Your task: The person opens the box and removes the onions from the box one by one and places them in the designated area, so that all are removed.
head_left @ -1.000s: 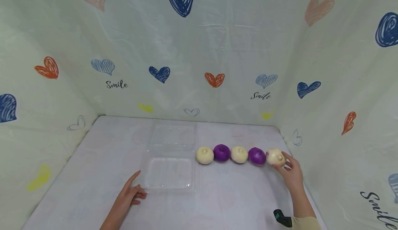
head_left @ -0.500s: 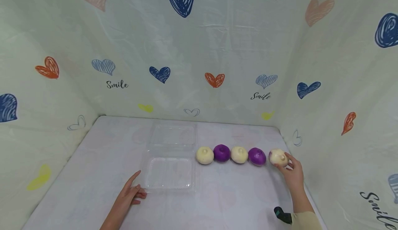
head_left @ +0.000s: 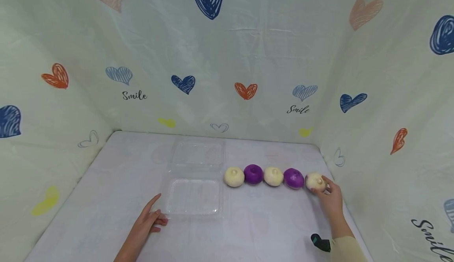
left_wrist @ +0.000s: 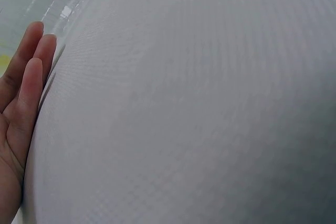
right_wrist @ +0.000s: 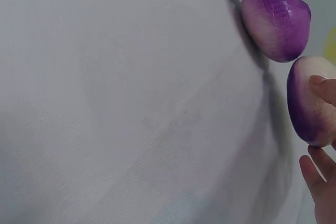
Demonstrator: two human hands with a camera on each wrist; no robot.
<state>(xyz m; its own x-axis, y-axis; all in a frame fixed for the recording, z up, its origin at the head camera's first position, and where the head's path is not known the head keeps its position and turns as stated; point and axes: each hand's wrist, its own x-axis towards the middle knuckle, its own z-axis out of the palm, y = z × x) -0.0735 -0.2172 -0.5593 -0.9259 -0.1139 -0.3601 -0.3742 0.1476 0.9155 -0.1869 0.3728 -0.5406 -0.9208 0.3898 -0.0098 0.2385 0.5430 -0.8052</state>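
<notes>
Five-part row aside, the turnip (head_left: 314, 181) at the right end, pale side up with purple below, is pinched between the thumb and fingers of my right hand (head_left: 332, 203). In the right wrist view that turnip (right_wrist: 303, 106) stands very close to a purple turnip (right_wrist: 275, 22); I cannot tell whether they touch. The row runs left with a purple turnip (head_left: 293, 178), a pale one (head_left: 273, 176), another purple one (head_left: 253, 174) and another pale one (head_left: 234, 177). My left hand (head_left: 144, 223) rests near a clear plastic box (head_left: 194, 197), index finger extended, holding nothing.
The box's clear lid (head_left: 198, 153) lies folded back behind its base. A white cloth covers the table (head_left: 255, 230). Heart-printed curtains (head_left: 262, 49) enclose the back and sides. A dark device (head_left: 320, 242) sits at my right wrist, by the sleeve (head_left: 345, 250).
My right hand shifted the end turnip slightly right, opening a gap from its purple neighbour, then brought it back left close to it. The left hand has stayed still.
</notes>
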